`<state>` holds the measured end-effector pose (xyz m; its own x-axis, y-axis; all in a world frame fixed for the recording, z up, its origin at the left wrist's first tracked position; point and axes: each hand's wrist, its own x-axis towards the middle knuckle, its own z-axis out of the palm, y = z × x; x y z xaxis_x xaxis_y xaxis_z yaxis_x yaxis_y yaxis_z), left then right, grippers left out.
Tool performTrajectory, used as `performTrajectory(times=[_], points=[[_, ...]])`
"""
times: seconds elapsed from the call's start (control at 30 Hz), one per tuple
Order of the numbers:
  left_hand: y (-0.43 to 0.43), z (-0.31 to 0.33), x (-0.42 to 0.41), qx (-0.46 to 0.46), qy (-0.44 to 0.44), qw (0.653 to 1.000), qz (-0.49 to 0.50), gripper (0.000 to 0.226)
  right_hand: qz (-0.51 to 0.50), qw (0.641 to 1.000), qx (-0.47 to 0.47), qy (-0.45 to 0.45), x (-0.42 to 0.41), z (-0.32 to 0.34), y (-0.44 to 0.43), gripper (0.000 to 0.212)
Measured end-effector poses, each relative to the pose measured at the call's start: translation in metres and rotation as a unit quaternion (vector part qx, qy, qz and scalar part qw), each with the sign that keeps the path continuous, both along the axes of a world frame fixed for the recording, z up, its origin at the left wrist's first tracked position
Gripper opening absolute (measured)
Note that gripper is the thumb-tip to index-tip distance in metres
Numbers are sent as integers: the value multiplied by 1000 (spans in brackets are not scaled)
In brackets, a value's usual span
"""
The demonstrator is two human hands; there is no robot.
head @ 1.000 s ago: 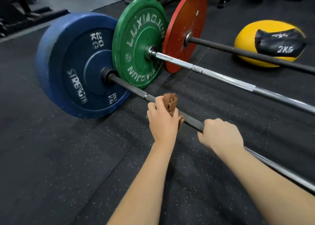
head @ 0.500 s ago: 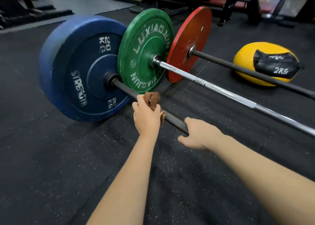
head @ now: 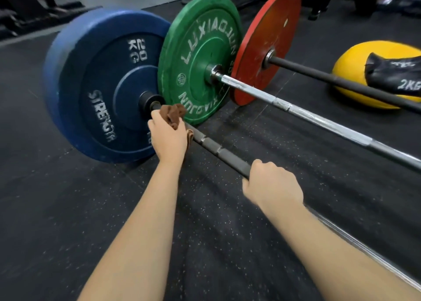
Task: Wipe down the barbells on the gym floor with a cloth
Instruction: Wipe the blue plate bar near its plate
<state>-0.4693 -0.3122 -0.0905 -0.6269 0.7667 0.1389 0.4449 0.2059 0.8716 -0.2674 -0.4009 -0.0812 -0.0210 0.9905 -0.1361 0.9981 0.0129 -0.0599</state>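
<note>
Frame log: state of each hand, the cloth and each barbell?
left hand, grips the cloth on the near bar, by the blue plate.
cloth, bunched around the near bar.
right hand, grips the near bar bare.
near bar, loaded, held by both hands.
silver bar, carries green plate, no hand on it.
far bar, carries red plate, no hand on it.

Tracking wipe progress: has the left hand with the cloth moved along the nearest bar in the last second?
Yes. The left hand, gripping the cloth, slid along the nearest bar toward the blue plate and now sits at its collar.
</note>
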Motion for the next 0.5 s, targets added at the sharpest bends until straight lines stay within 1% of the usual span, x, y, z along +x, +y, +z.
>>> performTrajectory(times=[0.07, 0.13, 0.3, 0.37, 0.5], points=[[-3, -2, 5, 8, -7, 1000, -5, 27, -2, 1000, 8, -6, 0, -4, -1, 22], [-18, -3, 20, 29, -14, 999, -32, 27, -9, 1000, 11, 0, 0, -5, -2, 18], [-67, -13, 70, 49, -25, 994, -92, 25, -6, 1000, 17, 3, 0, -2, -3, 15], [-77, -16, 76, 57, -25, 992, -109, 25, -3, 1000, 25, 0, 0, -2, -4, 13], [-60, -17, 57, 56, 29, 991, -117, 27, 9, 999, 34, -8, 1, -2, -5, 25]])
